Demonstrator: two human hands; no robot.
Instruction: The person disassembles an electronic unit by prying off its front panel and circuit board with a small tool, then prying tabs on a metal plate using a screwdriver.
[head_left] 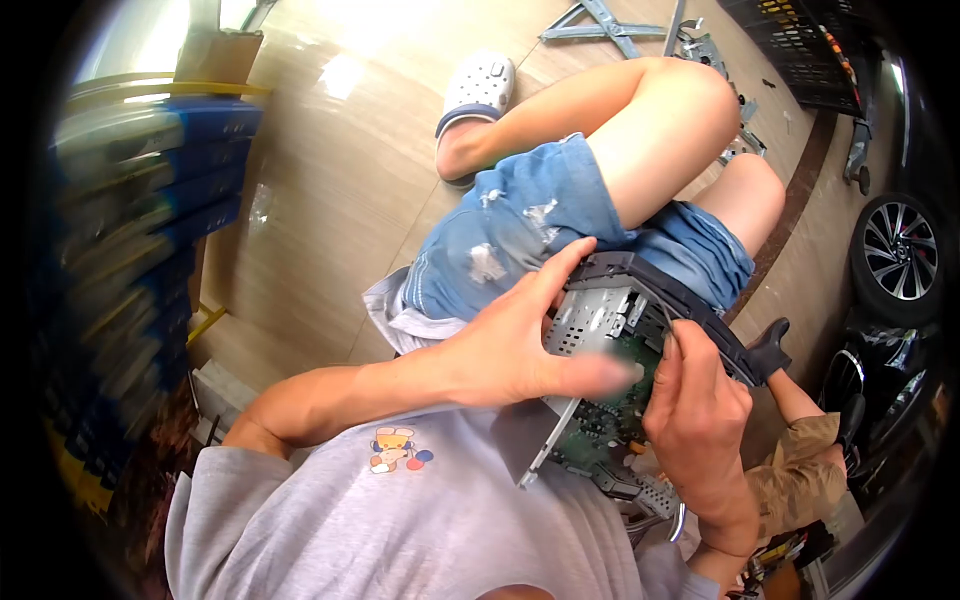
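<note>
An opened electronics unit (598,318), with a perforated metal case, a black plastic frame and a green circuit board (590,425), rests tilted against my lap. My left hand (525,340) grips its left side; one finger lies on the black frame (640,268), and the thumb, slightly blurred, reaches over the board. Above the board's right side, my right hand (700,405) is closed in a pinch. A thin dark piece shows at its fingertips near the frame, but I cannot make out whether it is held or belongs to the unit.
Stacked blue boxes (210,165) stand on the left. Metal brackets (605,28) and loose parts lie on the tiled floor ahead. A black crate (800,55) is at the upper right, above a car wheel (900,245). Another person's leg (800,400) extends at the right.
</note>
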